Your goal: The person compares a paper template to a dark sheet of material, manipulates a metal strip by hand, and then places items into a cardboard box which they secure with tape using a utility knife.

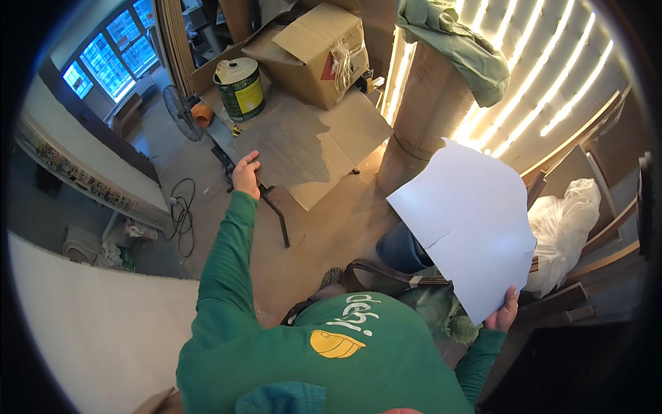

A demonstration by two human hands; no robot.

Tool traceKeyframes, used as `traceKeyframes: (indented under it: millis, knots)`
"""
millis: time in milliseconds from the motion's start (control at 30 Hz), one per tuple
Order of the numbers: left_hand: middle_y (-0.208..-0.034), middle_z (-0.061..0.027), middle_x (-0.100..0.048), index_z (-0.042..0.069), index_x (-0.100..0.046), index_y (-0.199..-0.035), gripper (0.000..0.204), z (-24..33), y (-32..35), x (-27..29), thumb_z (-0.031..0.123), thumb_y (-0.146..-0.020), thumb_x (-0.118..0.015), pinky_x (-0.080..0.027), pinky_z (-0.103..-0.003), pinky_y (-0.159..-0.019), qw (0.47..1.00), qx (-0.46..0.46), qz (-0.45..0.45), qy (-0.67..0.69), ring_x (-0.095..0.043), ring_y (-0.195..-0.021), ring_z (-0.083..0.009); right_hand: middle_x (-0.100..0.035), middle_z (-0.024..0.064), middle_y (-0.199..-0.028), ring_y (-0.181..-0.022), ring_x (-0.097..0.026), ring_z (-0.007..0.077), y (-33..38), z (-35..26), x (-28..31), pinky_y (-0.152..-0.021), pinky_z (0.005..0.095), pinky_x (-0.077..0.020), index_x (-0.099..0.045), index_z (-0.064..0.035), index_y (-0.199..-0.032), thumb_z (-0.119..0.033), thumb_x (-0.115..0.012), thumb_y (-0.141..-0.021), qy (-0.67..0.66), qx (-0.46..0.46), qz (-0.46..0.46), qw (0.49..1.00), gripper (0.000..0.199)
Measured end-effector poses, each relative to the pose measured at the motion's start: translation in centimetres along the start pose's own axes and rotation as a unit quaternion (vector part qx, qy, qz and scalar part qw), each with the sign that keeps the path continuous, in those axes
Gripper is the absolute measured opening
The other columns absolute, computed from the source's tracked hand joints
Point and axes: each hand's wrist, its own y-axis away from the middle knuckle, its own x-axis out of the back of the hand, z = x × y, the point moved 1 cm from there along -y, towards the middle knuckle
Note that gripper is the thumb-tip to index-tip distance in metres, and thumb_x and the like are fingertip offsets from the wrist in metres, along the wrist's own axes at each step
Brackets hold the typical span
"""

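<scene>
My left hand [246, 174] reaches forward in a green sleeve and grips the near left edge of a flat grey sheet [289, 148] that lies on a low stand with dark metal legs [279, 219]. My right hand [503, 315] is low on the right, pinching the bottom corner of a large white sheet [469, 221] held up in the air. That white sheet has a curved top edge and a thin crack running in from its left side.
Cardboard [348, 127] lies under the grey sheet, with an open cardboard box [314, 52] and a green-yellow paint can [240, 88] behind it. A floor fan [181, 114] and cable [183, 210] are left. A round column [420, 110] with lit slats, green cloth [458, 45] and a plastic bag [569, 221] are right.
</scene>
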Motion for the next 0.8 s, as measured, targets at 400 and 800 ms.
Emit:
traceKeyframes:
  millis: [400,800]
  knots:
    - [-0.115,-0.0195,-0.068,0.013,-0.073,-0.118,0.036,-1.9,-16.8,0.8,0.011,-0.082,-0.069,-0.051,-0.036,-0.092,0.903,-0.165,0.009,-0.396,-0.065,-0.102,-0.0295,-0.051,0.0119,-0.143,-0.13,-0.051,0.0281,-2.5,3.4,-9.3,-0.111,0.0463,-0.0412,-0.036,-0.006,-0.15,-0.02,-0.057,-0.103,0.008,0.012,0.043,0.999,0.054]
    - [-0.143,-0.0172,-0.048,0.005,-0.052,-0.139,0.069,1.7,-9.3,-4.6,0.031,-0.081,-0.079,-0.041,-0.048,-0.108,0.776,-0.443,0.045,-0.446,-0.047,-0.132,-0.0338,-0.055,0.0117,-0.139,-0.126,-0.055,0.0273,-4.2,6.6,-15.4,-0.107,0.0448,-0.0459,-0.041,-0.004,-0.146,-0.018,-0.058,-0.102,0.011,0.026,0.045,0.999,0.05]
